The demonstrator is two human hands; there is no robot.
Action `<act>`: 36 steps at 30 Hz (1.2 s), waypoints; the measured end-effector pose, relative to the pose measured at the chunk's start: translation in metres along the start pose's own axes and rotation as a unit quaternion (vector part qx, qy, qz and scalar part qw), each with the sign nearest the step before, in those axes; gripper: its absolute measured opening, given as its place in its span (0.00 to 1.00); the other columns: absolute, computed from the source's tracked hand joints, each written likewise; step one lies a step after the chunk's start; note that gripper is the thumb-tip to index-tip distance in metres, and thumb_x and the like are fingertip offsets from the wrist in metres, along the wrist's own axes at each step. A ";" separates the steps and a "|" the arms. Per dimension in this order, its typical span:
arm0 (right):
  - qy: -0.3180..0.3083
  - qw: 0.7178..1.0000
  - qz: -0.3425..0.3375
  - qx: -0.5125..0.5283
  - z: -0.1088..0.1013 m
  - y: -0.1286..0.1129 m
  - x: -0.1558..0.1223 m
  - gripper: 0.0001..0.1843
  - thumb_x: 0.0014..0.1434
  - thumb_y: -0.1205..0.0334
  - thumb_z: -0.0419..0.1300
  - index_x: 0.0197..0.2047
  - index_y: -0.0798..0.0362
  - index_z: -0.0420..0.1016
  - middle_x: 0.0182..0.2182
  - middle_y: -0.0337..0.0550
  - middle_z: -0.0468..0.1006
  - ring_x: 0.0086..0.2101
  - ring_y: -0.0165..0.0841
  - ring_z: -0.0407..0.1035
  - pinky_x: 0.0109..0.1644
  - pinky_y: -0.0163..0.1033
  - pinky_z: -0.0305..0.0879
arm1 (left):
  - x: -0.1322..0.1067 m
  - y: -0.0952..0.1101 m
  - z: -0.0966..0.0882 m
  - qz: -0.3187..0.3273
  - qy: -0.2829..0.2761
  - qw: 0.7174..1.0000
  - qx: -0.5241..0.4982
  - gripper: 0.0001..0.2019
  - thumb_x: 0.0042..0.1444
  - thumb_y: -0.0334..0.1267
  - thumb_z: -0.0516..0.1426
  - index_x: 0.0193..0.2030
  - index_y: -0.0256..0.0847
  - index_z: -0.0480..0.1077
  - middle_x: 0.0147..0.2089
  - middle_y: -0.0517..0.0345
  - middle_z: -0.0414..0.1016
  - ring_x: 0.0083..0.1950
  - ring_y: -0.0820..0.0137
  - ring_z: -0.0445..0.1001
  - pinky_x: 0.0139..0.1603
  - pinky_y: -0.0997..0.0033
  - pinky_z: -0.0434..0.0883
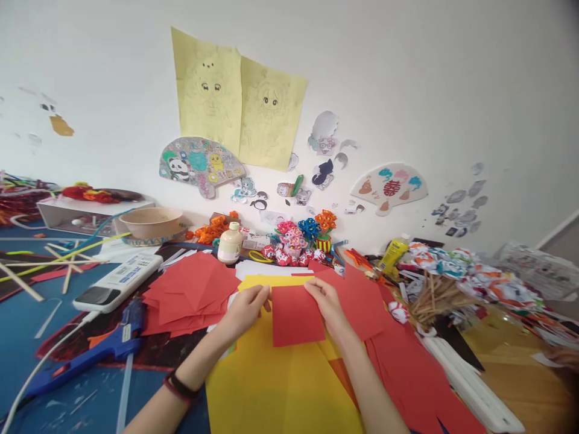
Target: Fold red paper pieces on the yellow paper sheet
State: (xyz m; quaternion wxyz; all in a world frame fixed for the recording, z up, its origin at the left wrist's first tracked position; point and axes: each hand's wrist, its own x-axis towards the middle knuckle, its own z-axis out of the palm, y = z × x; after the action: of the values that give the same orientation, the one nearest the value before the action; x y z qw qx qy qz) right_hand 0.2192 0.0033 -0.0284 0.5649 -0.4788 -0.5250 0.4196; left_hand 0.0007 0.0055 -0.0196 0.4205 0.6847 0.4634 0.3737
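A red square of paper (298, 316) is held up over a yellow sheet (275, 380). My left hand (248, 310) pinches it at the upper left edge, thumb against fingers. At the upper right corner, my right hand (326, 301) grips the same square, with its lower fingertips hidden behind. To the left lies a loose stack of red paper squares (194, 289). More red paper (362, 298) spreads out on the right, beside my right forearm.
A blue glue gun (108, 346) and a white power strip (118, 282) lie at left. Behind my hands stand a cream bottle (230, 244) and small paper flowers (292, 236). Another white strip (473, 386) lies at right, near sticks topped with paper balls (470, 271).
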 end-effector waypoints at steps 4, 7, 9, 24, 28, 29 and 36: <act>-0.058 0.998 0.026 0.003 0.007 -0.002 -0.007 0.16 0.51 0.48 0.64 0.27 0.53 0.72 0.26 0.36 0.70 0.28 0.31 0.63 0.32 0.34 0.56 | -0.004 0.000 0.010 0.014 0.020 0.999 0.039 0.20 0.57 0.53 0.47 0.23 0.40 0.60 0.21 0.62 0.64 0.25 0.71 0.65 0.28 0.74 0.58; -0.176 0.982 0.063 -0.016 0.007 -0.010 -0.013 0.16 0.52 0.49 0.63 0.27 0.55 0.73 0.25 0.36 0.71 0.27 0.30 0.62 0.31 0.33 0.56 | -0.003 -0.003 0.007 0.015 0.048 0.997 0.061 0.20 0.56 0.53 0.48 0.22 0.41 0.57 0.21 0.64 0.59 0.26 0.72 0.61 0.27 0.74 0.55; -0.242 0.967 0.072 -0.039 0.007 -0.014 -0.016 0.15 0.52 0.50 0.63 0.28 0.55 0.73 0.25 0.37 0.71 0.27 0.30 0.62 0.32 0.33 0.55 | -0.002 -0.005 0.004 0.011 0.044 0.997 0.063 0.20 0.56 0.53 0.49 0.22 0.40 0.57 0.21 0.65 0.56 0.26 0.73 0.58 0.27 0.75 0.53; -0.263 0.963 0.063 -0.006 0.032 -0.001 -0.021 0.12 0.56 0.59 0.55 0.24 0.54 0.65 0.21 0.33 0.61 0.23 0.27 0.52 0.27 0.32 0.48 | -0.007 0.000 0.019 0.041 -0.024 0.996 0.075 0.19 0.57 0.48 0.49 0.20 0.39 0.56 0.21 0.65 0.57 0.26 0.74 0.55 0.27 0.74 0.51; -0.251 0.966 0.055 -0.030 0.031 -0.004 -0.020 0.12 0.55 0.62 0.55 0.21 0.54 0.60 0.20 0.32 0.57 0.22 0.26 0.50 0.25 0.31 0.46 | -0.005 0.002 0.010 0.053 0.021 0.993 0.107 0.19 0.56 0.47 0.49 0.19 0.39 0.55 0.20 0.65 0.55 0.26 0.74 0.54 0.27 0.74 0.50; -0.253 0.965 0.054 -0.035 0.030 -0.006 -0.020 0.12 0.55 0.62 0.55 0.22 0.54 0.60 0.20 0.32 0.57 0.22 0.25 0.51 0.25 0.31 0.47 | -0.004 0.002 0.005 0.056 0.037 0.991 0.113 0.19 0.56 0.47 0.49 0.19 0.39 0.55 0.20 0.65 0.55 0.26 0.74 0.55 0.27 0.74 0.51; -0.293 0.955 0.050 -0.020 0.018 -0.008 -0.017 0.11 0.57 0.65 0.50 0.23 0.54 0.65 0.20 0.35 0.67 0.17 0.27 0.64 0.23 0.33 0.55 | 0.006 -0.011 -0.045 0.011 0.196 0.979 0.051 0.19 0.53 0.52 0.53 0.21 0.39 0.63 0.22 0.63 0.62 0.28 0.72 0.61 0.28 0.76 0.56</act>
State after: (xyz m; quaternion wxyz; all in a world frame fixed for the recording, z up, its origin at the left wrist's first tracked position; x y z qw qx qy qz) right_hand 0.1997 -0.0128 -0.0244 0.3550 -0.3717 -0.6508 0.5587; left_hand -0.0416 0.0245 -0.0130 0.2821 0.6239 0.5477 0.4808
